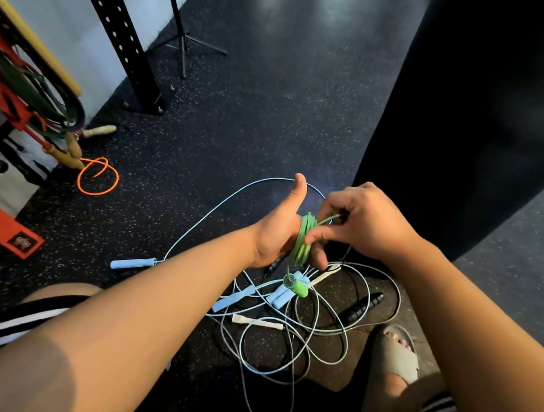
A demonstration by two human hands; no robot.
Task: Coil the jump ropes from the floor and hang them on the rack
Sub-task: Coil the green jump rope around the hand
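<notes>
- The right hand [367,223] pinched a free strand of the green rope [302,243] between thumb and curled fingers, just beside the coil.
- The left hand [277,237] served as the spool: the coil sat wound round its fingers, which looked fairly straight, thumb up and clear of the rope.
- One green handle [298,286] dangled on a short tail just under the coil; the other was not in view.
- The cord looked thin, light and springy, likely to slip or spring loose unless pinched across all the turns. The best hold seemed to be the bundled turns, with the handle left hanging.
- Under the hands, near the floor's [240,117] front edge, blue ropes [316,339] lay tangled with a black handle [359,309] and a white handle [257,322]; these would probably snag if pulled by one end.
- An orange rope [97,176] lay looped near the floor's left edge, at the foot of the rack [13,88], well apart from the hands.
</notes>
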